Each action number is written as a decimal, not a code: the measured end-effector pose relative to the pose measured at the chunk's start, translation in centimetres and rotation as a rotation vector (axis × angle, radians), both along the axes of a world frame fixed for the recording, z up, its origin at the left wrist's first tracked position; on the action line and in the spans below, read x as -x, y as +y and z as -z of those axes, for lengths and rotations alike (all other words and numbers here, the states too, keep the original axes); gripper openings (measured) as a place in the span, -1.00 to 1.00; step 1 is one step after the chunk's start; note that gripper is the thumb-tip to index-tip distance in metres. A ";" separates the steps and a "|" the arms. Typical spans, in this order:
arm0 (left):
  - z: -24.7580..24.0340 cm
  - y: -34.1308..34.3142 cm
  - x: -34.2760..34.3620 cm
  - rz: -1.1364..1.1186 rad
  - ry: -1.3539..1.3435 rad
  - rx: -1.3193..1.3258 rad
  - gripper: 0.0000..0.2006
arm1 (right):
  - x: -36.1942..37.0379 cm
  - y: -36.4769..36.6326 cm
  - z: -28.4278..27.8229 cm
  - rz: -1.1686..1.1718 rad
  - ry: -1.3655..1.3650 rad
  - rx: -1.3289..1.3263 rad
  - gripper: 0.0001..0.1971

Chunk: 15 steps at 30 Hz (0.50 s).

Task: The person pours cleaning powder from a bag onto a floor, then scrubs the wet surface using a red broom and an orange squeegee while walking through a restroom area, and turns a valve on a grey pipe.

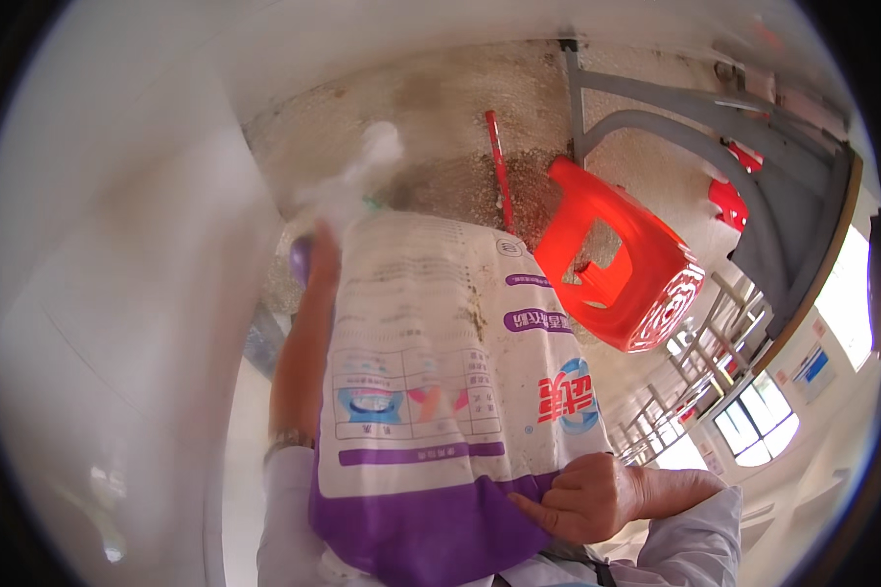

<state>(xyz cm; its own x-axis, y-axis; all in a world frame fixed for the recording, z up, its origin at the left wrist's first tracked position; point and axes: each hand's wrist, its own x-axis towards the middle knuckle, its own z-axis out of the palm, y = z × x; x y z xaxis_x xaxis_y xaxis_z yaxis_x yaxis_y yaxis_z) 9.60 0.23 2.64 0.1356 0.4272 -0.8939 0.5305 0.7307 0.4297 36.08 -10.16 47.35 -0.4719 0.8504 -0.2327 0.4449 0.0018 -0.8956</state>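
Up close, two hands' fingers [543, 509] grip one white-purple sack [431, 391]; one red stool [622, 264] nearby.

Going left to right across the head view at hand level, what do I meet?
White wall → left hand at the top of the bag → white and purple bag → right hand on its lower corner → red plastic stool → grey metal frame.

One large white and purple sack [431, 391] is in view. Two bare hands: the left hand [318, 256] and the right hand [587, 499]. Two red plastic stools, one near [622, 259] and one farther off [732, 196]. One red stick [499, 166] lies on the floor.
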 end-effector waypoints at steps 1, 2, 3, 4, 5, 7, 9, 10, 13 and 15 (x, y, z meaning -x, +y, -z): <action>-0.2 0.3 0.5 -0.010 -0.051 -0.004 -0.17 | 0.0 -0.2 0.3 0.010 0.027 -0.005 -0.59; -0.1 0.1 0.6 -0.025 -0.047 0.030 -0.18 | 0.4 -0.4 0.4 0.075 0.057 -0.032 -0.65; 0.2 -0.1 0.8 -0.042 -0.045 0.059 -0.19 | 0.6 -0.6 0.2 0.089 0.060 -0.016 -0.65; 0.7 -0.4 1.1 -0.061 -0.045 0.056 -0.19 | 0.8 -0.8 0.1 0.103 0.064 -0.019 -0.65; 1.2 -0.7 1.5 -0.080 -0.044 0.052 -0.19 | 1.0 -0.9 -0.1 0.120 0.057 -0.003 -0.65; 2.6 -1.3 2.0 -0.115 -0.051 -0.014 -0.19 | 1.1 -0.9 -0.6 0.133 0.069 -0.010 -0.66; 3.6 -1.6 2.2 0.631 0.024 -0.815 -0.42 | 1.0 -0.8 -1.2 0.119 0.068 -0.003 -0.67; 3.6 -1.8 2.2 0.148 -0.103 -0.332 -0.42 | 0.8 -0.6 -1.6 0.098 0.070 0.004 -0.68; 2.6 -1.8 0.6 -0.232 -0.234 0.009 -0.42 | 0.6 -0.2 -2.4 0.104 0.081 0.038 -0.71; 0.7 -1.7 -1.2 -0.372 -0.328 0.134 -0.39 | 0.6 -0.1 -2.9 0.126 0.075 0.030 -0.74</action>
